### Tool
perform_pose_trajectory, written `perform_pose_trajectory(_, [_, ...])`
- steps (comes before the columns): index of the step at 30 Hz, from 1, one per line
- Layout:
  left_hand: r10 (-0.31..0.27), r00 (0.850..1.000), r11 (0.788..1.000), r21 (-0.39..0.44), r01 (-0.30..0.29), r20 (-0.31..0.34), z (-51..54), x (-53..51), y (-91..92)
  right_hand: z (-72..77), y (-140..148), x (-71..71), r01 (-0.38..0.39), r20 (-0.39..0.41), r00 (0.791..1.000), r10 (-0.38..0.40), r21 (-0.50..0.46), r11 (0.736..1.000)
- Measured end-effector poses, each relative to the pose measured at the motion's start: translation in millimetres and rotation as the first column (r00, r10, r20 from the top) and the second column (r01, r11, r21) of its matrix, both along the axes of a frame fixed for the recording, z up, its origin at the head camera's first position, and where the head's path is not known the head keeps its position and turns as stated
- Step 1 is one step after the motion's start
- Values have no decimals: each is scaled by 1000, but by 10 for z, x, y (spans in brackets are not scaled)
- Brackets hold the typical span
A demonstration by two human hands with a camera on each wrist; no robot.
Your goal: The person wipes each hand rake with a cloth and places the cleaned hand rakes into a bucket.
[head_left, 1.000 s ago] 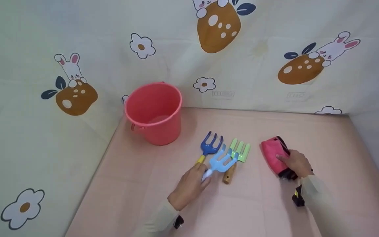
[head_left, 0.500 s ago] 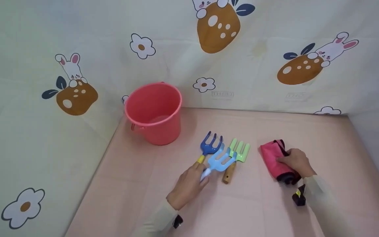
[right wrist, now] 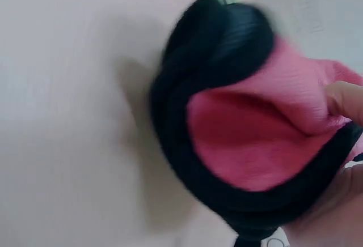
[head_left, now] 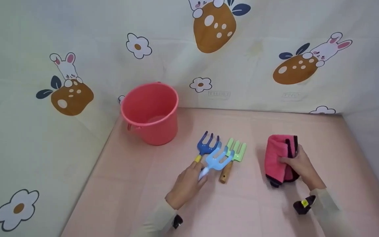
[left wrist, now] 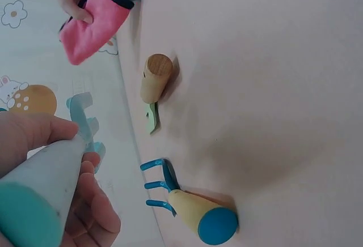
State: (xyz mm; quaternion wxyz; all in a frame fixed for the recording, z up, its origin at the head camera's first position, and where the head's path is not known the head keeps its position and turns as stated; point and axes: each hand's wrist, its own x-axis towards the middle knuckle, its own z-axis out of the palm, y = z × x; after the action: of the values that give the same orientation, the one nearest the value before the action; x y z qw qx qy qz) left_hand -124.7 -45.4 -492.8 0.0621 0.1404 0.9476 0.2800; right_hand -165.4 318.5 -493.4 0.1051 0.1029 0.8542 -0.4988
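Note:
My left hand (head_left: 185, 186) grips the white handle of a light blue hand fork (head_left: 216, 160), held above the table with its tines pointing away. In the left wrist view that handle (left wrist: 48, 187) has a teal end, and fingers wrap round it. My right hand (head_left: 303, 165) pinches a folded pink cloth (head_left: 276, 158) with black edging, thumb on its near face. Close up in the right wrist view, the cloth (right wrist: 255, 139) bulges open in a loop. Lying below the held fork are a dark blue hand fork (head_left: 206, 144) and a green fork (head_left: 239, 149) with a wooden handle.
A pink bucket (head_left: 163, 130) stands upright at the back left of the table (head_left: 235, 210), near the wall. Printed fabric (head_left: 163, 72) with rabbits and flowers hangs behind and at the sides.
My right hand has turned the pink cloth more upright and seems to have lifted it a little. The left hand keeps the light blue fork almost where it was. The view shifts slightly.

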Motion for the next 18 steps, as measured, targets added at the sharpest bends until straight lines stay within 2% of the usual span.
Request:
perform_pose_trajectory(3, [0, 999, 999, 54, -3, 38, 4, 4, 39, 57, -77, 78, 24, -43, 999, -25, -28, 999])
perform_pose_trajectory(5, [-10, 998, 994, 108, 3, 67, 5, 8, 71, 90, -141, 137, 39, -84, 996, -39, -6, 999])
perform_pose_trajectory(8, [-27, 990, 979, 206, -3, 142, -9, 20, 119, 117, -256, 240, 29, -189, 982, -15, 72, 997])
perform_pose_trajectory(10, [-50, 978, 961, 275, -7, 202, -11, 32, 145, 128, -342, 314, 17, -279, 960, 25, 147, 989])
perform_pose_trajectory(13, [-73, 957, 935, 353, -33, 281, -10, 40, 187, 146, -477, 417, 20, -422, 903, 85, 240, 971])
perform_pose_trajectory(15, [-83, 945, 918, 394, -51, 317, -8, 42, 215, 156, -569, 471, 26, -515, 848, 124, 276, 961])
perform_pose_trajectory(18, [-93, 940, 904, 424, -58, 327, -5, 39, 269, 171, -717, 546, 40, -614, 766, 188, 338, 940])
